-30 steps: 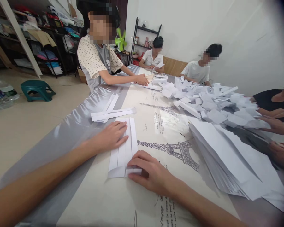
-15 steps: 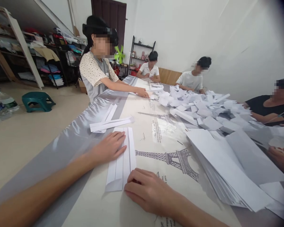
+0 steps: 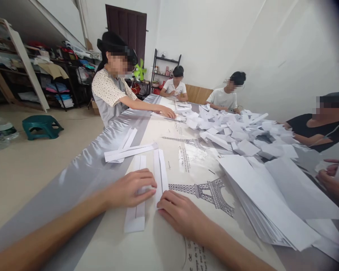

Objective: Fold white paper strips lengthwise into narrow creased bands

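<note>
- Left hand (image 3: 130, 189) lies flat, fingers pressing one folded paper strip (image 3: 135, 210) onto the table (image 3: 107, 248).
- Right hand (image 3: 180, 214), fingers curled loosely, touches the near end of a second strip (image 3: 161, 175) just beside.

Matt white paper strips (image 3: 135, 210), glossy grey satin-like cloth (image 3: 81, 177) over the table, smooth green plastic stool (image 3: 41, 126).

Table (image 3: 169, 248) with Eiffel-print cloth; on it two folded paper strips (image 3: 135, 210), more strips (image 3: 127, 150), a sheet stack (image 3: 271, 203), and a loose folded-paper pile (image 3: 237, 131).
</note>
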### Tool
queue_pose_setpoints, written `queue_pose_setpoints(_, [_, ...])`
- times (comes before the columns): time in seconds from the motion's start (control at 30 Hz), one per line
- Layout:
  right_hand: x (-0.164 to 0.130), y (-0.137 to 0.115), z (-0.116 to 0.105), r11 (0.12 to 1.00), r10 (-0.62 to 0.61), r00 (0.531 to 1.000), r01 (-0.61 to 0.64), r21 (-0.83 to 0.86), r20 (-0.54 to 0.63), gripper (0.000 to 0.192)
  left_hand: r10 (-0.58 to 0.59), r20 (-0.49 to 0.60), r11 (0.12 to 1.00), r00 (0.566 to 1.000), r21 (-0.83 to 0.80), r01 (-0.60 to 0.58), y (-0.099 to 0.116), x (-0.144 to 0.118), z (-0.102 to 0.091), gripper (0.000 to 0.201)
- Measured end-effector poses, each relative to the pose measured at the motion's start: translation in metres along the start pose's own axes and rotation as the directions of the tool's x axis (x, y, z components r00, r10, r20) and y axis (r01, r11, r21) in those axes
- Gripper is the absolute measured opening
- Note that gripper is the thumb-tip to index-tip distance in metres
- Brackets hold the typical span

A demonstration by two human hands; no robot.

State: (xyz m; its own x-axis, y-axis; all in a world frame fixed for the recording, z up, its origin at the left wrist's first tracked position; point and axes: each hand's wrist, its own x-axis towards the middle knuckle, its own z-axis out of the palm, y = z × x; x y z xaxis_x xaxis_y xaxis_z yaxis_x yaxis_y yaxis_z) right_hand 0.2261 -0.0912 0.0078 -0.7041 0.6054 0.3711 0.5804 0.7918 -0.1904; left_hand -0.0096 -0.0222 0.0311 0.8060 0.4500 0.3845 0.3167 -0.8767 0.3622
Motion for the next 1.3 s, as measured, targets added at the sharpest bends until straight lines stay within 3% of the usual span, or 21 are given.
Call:
queue_pose_setpoints(0.1, [0.0, 0.011, -0.003, 0.995, 0.084, 0.996, -0.083, 0.049, -0.024, 0.02, 0.065, 0.084, 0.998, 0.994, -0.028, -0.062, 0.01, 0.001, 0.009, 0.015])
queue_pose_setpoints(0.23, [0.0, 0.018, -0.001, 0.981, 0.145, 0.989, -0.141, 0.136, -0.019, 0.019, 0.038, 0.01, 0.999, 0.999, 0.037, -0.038, 0.011, 0.001, 0.027, 0.021])
queue_pose_setpoints(0.37, [-0.002, 0.021, -0.008, 0.965, 0.183, 0.982, -0.187, 0.182, 0.04, 0.012, 0.043, -0.007, 0.998, 0.999, 0.047, -0.043, 0.01, 0.001, 0.032, 0.021])
queue_pose_setpoints(0.53, [-0.007, 0.024, -0.027, 0.954, 0.254, 0.957, -0.272, 0.123, 0.142, 0.01, 0.098, -0.022, 0.987, 0.995, 0.13, -0.094, 0.014, 0.002, 0.029, 0.026])
queue_pose_setpoints(0.67, [-0.008, 0.024, -0.031, 0.953, 0.286, 0.942, -0.299, 0.055, 0.173, 0.015, 0.076, 0.008, 0.981, 0.997, 0.18, -0.076, 0.017, 0.003, 0.031, 0.027])
queue_pose_setpoints(0.9, [-0.006, 0.024, -0.027, 0.918, 0.367, 0.902, -0.391, 0.069, 0.229, 0.017, -0.108, 0.06, 0.991, 0.992, 0.082, 0.102, 0.02, 0.005, 0.033, 0.023])
queue_pose_setpoints(1.1, [-0.002, 0.024, -0.033, 0.837, 0.47, 0.835, -0.525, 0.154, 0.287, 0.022, -0.368, 0.112, 0.909, 0.923, -0.167, 0.382, 0.023, 0.011, 0.031, 0.027])
queue_pose_setpoints(1.2, [-0.002, 0.028, -0.034, 0.776, 0.522, 0.797, -0.592, 0.219, 0.305, 0.024, -0.382, 0.116, 0.891, 0.917, -0.217, 0.399, 0.024, 0.013, 0.029, 0.028])
queue_pose_setpoints(1.3, [-0.003, 0.033, -0.031, 0.743, 0.518, 0.795, -0.601, 0.294, 0.316, 0.025, -0.357, 0.094, 0.899, 0.929, -0.234, 0.369, 0.024, 0.013, 0.029, 0.028])
